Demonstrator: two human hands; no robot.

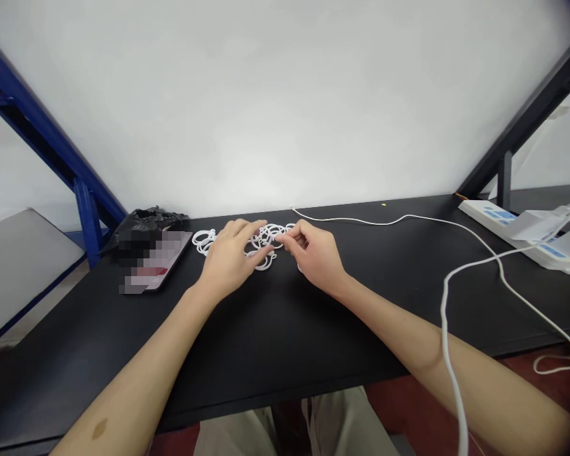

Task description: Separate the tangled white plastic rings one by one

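Note:
White rings with small eyelets, like curtain rings [263, 261], lie in a loose pile on the black table [275, 335]. My left hand [230, 253] reaches over the pile with thumb and fingers apart, its palm hiding some of the rings. A few more white rings [201, 240] show just left of that hand. At the pile's right side, my right hand [313, 253] is closed in a pinch, thumb against forefinger, at the edge of a white ring [279, 233]. Its other fingers are curled in, and part of another ring peeks out below it.
On the left lies a phone-like slab [171, 263], partly pixelated, beside a crumpled black plastic bag [147, 221]. A white cable [444, 304] runs across the right side and over my right forearm. White-and-blue device [498, 218] sits far right; a white wall [285, 114] rises behind.

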